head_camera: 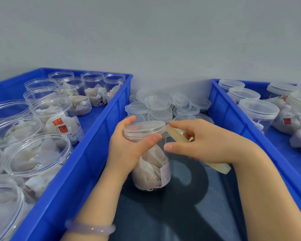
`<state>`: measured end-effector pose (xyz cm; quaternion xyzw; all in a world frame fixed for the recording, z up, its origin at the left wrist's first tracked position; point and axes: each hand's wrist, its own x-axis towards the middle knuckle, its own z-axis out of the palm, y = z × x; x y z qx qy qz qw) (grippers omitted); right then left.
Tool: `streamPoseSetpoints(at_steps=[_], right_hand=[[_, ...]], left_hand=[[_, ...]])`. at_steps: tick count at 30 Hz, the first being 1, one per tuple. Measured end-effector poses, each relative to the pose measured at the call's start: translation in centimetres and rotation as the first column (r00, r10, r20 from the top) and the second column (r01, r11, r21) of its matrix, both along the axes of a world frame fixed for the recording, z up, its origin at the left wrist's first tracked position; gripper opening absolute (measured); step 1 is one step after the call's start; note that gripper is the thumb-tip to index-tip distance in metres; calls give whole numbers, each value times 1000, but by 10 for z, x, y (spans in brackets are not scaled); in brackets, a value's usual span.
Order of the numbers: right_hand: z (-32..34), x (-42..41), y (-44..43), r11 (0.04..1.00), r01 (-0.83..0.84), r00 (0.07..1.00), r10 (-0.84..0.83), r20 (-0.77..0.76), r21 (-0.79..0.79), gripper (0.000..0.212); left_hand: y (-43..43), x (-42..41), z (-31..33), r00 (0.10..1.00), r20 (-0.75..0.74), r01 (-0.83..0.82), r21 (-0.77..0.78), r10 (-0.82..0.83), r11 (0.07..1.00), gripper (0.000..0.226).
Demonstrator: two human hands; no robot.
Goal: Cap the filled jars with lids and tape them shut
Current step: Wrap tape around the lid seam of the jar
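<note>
A clear plastic jar [152,169] filled with white sachets stands tilted on the dark table between two blue crates. A clear lid [144,128] sits on its mouth. My left hand [129,146] grips the jar just under the lid, thumb across the front. My right hand [196,141] holds a yellowish roll of clear tape [176,133], its edge close to the lid's right rim, with my thumb pointing at the jar. Whether the tape touches the lid I cannot make out.
Behind the jar lies a pile of loose clear lids [165,105]. The left blue crate [87,153] holds several open filled jars. The right blue crate [233,119] holds several capped jars. A grey wall rises behind.
</note>
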<state>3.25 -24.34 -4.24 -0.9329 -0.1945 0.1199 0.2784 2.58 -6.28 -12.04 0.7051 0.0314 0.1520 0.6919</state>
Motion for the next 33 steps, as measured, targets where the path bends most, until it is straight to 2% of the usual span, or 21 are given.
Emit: streamPoseSetpoints(at_steps=[2,4,7,10,13,20,25,28,30,31,33], right_hand=[[2,-1,-2,999,17,999,-15,-46,42,95],[3,1,-8,998,33,998,-29,-62,51,101],[3,4,-19,992,98,993,-92,-76,81,96],[0,6,-23,988,119,991,-112,-72,101,88],[-2,9,-21,985,126,992,-121,-48,119,78],[-9,13,-12,986,112,993,-109,-35,120,89],[-9,12,-15,998,21,991,-12,-131,65,92],[-10,14,-16,998,40,993,-34,-115,54,106],[-9,14,-15,997,61,993,-57,-103,41,112],[-9,14,-14,998,64,993,-61,-99,27,112],[-8,11,-11,998,59,996,-60,-73,-10,104]], left_hand=[[3,1,-1,999,6,42,-109,-42,993,88],[6,2,0,996,13,89,-177,-88,980,85],[8,1,2,982,13,185,-202,-186,962,91],[7,0,2,962,-3,266,-194,-272,944,111],[8,-1,2,953,0,298,-203,-304,933,114],[9,-2,-2,934,9,351,-215,-357,911,113],[5,-2,-3,920,21,389,-152,-391,908,112],[2,-2,-2,950,28,313,-89,-312,945,108],[3,-3,-1,966,48,255,-13,-254,967,95],[4,-4,-1,971,53,231,25,-232,973,91],[3,-5,0,979,46,195,94,-200,976,97]])
